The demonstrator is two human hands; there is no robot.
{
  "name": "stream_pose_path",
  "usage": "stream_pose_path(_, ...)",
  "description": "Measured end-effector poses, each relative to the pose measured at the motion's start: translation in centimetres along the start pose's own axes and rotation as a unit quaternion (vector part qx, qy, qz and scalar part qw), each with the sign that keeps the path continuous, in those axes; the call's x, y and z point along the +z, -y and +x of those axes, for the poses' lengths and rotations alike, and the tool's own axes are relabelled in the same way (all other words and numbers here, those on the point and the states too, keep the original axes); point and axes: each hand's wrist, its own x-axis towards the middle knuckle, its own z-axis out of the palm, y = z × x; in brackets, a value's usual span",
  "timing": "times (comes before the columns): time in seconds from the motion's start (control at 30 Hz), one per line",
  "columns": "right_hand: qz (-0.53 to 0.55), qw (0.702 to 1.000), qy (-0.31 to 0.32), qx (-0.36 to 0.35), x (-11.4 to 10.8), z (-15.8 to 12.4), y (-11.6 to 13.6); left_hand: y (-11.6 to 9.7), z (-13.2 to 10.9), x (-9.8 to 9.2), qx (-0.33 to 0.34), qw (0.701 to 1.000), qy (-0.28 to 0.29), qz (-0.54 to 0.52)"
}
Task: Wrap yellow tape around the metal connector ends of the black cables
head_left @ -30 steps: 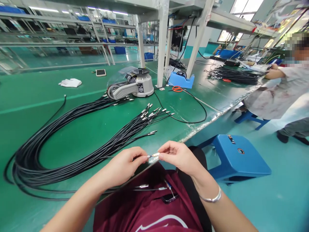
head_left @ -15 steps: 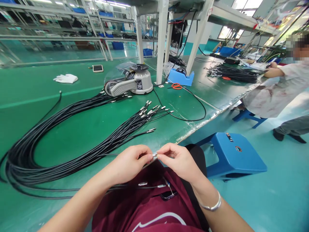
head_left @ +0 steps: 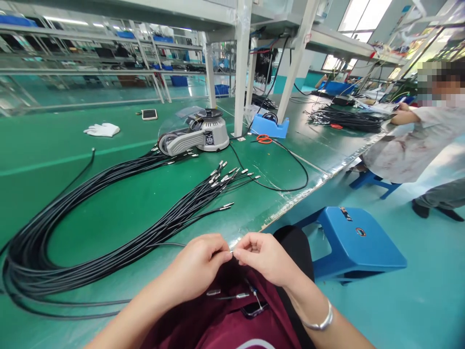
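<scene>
My left hand (head_left: 198,264) and my right hand (head_left: 263,257) meet fingertip to fingertip over my lap at the table's near edge. Both are closed in a pinch on the metal tip of one thin black cable (head_left: 165,244), which runs left to a large looped bundle of black cables (head_left: 90,218) on the green table (head_left: 54,140). The tip itself is almost hidden between my fingers. Two more metal-tipped cable ends (head_left: 228,294) lie across my maroon shirt. Several loose metal-tipped ends (head_left: 225,177) fan out farther back.
A grey tape dispenser machine (head_left: 198,135), a blue tape holder (head_left: 269,126), orange scissors (head_left: 263,139), a phone (head_left: 149,114) and a white glove (head_left: 102,129) sit farther back. A blue stool (head_left: 358,237) stands to my right. Another person (head_left: 421,140) sits at the far right.
My hands have drawn closer together and dropped a little toward my lap. The metal tip that showed between them one second ago is now nearly covered by my fingers.
</scene>
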Motion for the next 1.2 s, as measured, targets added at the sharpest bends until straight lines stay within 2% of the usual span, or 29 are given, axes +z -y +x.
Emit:
stream_pose_path(0.17,0.035,0.999,0.014,0.016,0.2,-0.1,-1.3,0.3,0.7,-0.4,0.056,0.998,-0.006,0.04)
stream_pose_path(0.23,-0.005,0.999,0.032,0.022,0.0,-0.4,-2.1,0.8,1.9,-1.1,0.08,0.991,-0.069,0.077)
stream_pose_path(0.3,-0.084,0.994,0.064,0.03,-0.5,-0.7,-2.8,1.6,3.7,-1.6,0.085,0.975,-0.165,0.123)
stream_pose_path(0.33,-0.12,0.989,0.079,0.031,-0.9,-0.9,-3.0,2.0,4.6,-1.8,0.076,0.969,-0.192,0.137)
stream_pose_path(0.4,-0.152,0.984,0.088,0.02,-1.8,-1.0,-2.8,2.7,6.2,-1.9,0.065,0.966,-0.208,0.139)
stream_pose_path(0.5,-0.105,0.994,0.029,-0.029,-3.4,-0.3,-1.2,3.1,7.1,-2.0,0.051,0.97,-0.21,0.106)
stream_pose_path(0.57,-0.062,0.995,-0.03,-0.066,-3.9,0.8,0.2,2.9,6.8,-2.4,0.034,0.976,-0.208,0.064)
stream_pose_path(0.67,-0.026,0.989,-0.088,-0.113,-3.6,3.3,2.0,2.2,5.7,-3.2,-0.004,0.985,-0.168,-0.03)
stream_pose_path(0.77,-0.006,0.988,-0.073,-0.138,-2.2,5.6,3.0,1.4,4.8,-3.8,-0.032,0.984,-0.121,-0.131)
stream_pose_path(0.93,0.037,0.99,-0.045,-0.128,-0.5,7.3,3.2,1.5,4.5,-3.8,-0.077,0.939,-0.084,-0.325)
stream_pose_path(1.03,0.055,0.992,-0.046,-0.108,-0.4,7.4,3.1,2.2,4.4,-3.8,-0.077,0.934,-0.068,-0.341)
stream_pose_path(1.2,0.073,0.99,-0.04,-0.112,-0.6,7.5,3.3,2.7,4.1,-4.2,-0.068,0.957,-0.057,-0.275)
